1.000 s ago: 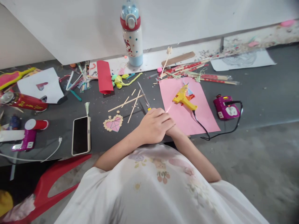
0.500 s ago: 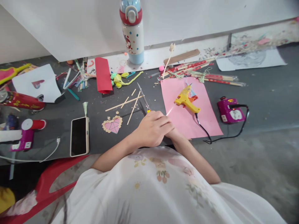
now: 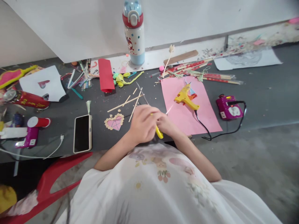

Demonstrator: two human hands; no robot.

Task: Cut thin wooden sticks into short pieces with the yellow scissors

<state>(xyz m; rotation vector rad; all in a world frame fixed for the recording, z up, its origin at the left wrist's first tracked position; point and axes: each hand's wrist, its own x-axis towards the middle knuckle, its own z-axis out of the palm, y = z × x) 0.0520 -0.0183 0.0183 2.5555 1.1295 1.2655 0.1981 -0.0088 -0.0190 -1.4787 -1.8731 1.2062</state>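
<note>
Between both hands, fingers clamped on scissors (image 3: 149,107) (yellow handles near), blades pointing away-left.

A hobby craft corner, likely in a home, is shown, set up at a low dark table (image 3: 268,93) against a white wall. The surface is littered with craft supplies: a yellow glue gun (image 3: 185,98) laid on a pink paper sheet (image 3: 187,119), thin wooden sticks (image 3: 127,102), red paper (image 3: 106,74), a heart-shaped piece (image 3: 114,122), and wrapped sticks (image 3: 210,74). Personal items are mixed in: a dotted water bottle (image 3: 134,34), a phone (image 3: 82,133), a purple charger box (image 3: 229,109). A red plastic chair (image 3: 58,177) and a bare concrete floor (image 3: 257,161) are seen
</note>
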